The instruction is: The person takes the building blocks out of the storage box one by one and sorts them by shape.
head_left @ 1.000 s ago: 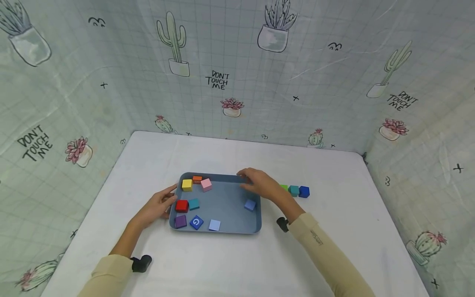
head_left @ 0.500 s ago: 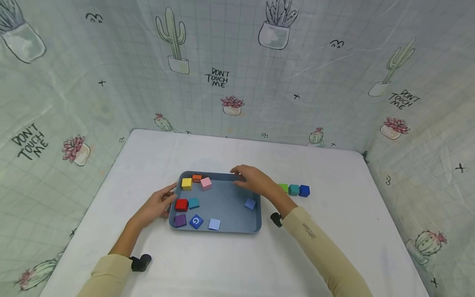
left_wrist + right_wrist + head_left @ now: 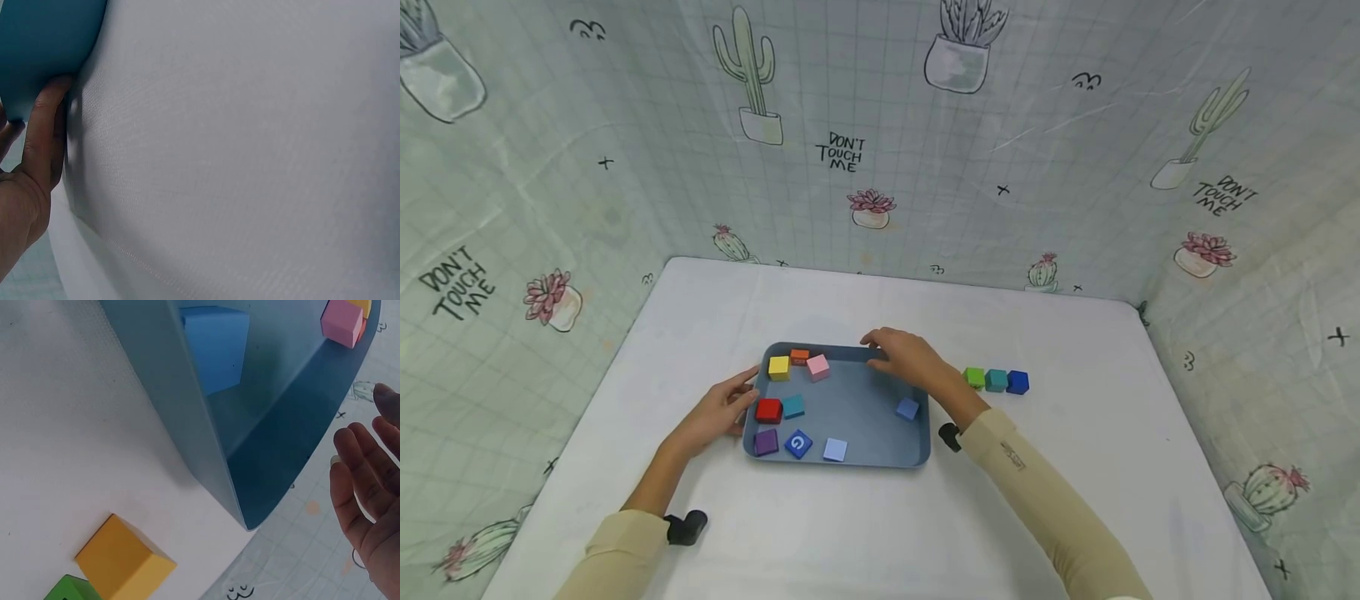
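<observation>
A shallow blue-grey tray [image 3: 850, 408] lies on the white table. My left hand [image 3: 718, 412] touches its left side; in the left wrist view, extended fingers [image 3: 44, 131] lie against the tray's outer wall [image 3: 53, 37]. Over the far rim, toward the right, hovers my right hand [image 3: 904, 354], its fingers loosely bent and nothing seen between them. Inside the tray sit yellow [image 3: 779, 368], orange [image 3: 800, 357], pink [image 3: 817, 367], red [image 3: 768, 411], teal [image 3: 793, 407] and purple [image 3: 766, 442] blocks, plus several blue ones, including one [image 3: 907, 409] near the right wall.
Right of the tray, green [image 3: 973, 378], teal [image 3: 996, 381] and dark blue [image 3: 1017, 382] blocks stand in a row. A yellow-orange block [image 3: 125, 559] beside the green one shows only in the right wrist view. Patterned cloth [image 3: 880, 125] hangs behind the table.
My right hand has shifted a little left along the tray's far rim, uncovering more of the green block. The left hand stays at the tray, and the blocks inside keep their places.
</observation>
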### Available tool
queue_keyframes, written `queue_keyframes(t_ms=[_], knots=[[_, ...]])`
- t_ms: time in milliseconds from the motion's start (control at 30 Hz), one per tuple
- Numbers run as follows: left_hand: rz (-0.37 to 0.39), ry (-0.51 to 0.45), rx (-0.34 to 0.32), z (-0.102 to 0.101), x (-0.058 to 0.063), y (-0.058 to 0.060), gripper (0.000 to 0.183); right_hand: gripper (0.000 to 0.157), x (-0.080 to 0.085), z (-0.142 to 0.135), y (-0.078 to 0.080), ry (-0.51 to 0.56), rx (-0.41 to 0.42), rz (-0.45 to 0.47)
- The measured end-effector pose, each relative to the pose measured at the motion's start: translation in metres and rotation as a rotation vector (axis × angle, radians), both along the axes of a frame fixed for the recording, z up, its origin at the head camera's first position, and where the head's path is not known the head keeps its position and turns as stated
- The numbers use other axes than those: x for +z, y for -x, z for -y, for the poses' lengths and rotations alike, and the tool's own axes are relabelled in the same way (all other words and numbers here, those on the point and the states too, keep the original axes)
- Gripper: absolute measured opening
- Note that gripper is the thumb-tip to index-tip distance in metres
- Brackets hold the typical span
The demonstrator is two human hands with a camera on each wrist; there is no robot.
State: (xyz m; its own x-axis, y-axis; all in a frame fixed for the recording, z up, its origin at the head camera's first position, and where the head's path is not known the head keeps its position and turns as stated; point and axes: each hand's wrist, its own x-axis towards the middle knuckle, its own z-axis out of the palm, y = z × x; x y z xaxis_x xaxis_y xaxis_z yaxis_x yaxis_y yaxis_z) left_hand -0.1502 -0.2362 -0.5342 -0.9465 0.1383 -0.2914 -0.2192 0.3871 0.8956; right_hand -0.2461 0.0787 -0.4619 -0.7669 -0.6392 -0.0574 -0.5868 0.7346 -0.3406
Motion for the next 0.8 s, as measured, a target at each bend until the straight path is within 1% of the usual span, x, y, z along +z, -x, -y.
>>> queue_keyframes(t_ms=[267, 467, 633, 800], knots=[[-0.004, -0.007, 0.003, 0.0, 0.0, 0.0, 0.057, 0.039, -0.006, 0.012, 0.003, -0.035, 0.014, 0.013], [-0.006, -0.017, -0.006, -0.003, 0.001, -0.001, 0.057, 0.039, -0.007, 0.02, 0.002, -0.056, 0.014, 0.025], [-0.001, -0.002, 0.001, -0.001, 0.001, -0.002, 0.057, 0.04, -0.008, 0.029, 0.002, -0.059, 0.038, 0.026], [-0.01, 0.001, 0.001, 0.001, 0.0, -0.002, 0.057, 0.041, -0.012, 0.037, 0.004, -0.087, 0.055, 0.026]])
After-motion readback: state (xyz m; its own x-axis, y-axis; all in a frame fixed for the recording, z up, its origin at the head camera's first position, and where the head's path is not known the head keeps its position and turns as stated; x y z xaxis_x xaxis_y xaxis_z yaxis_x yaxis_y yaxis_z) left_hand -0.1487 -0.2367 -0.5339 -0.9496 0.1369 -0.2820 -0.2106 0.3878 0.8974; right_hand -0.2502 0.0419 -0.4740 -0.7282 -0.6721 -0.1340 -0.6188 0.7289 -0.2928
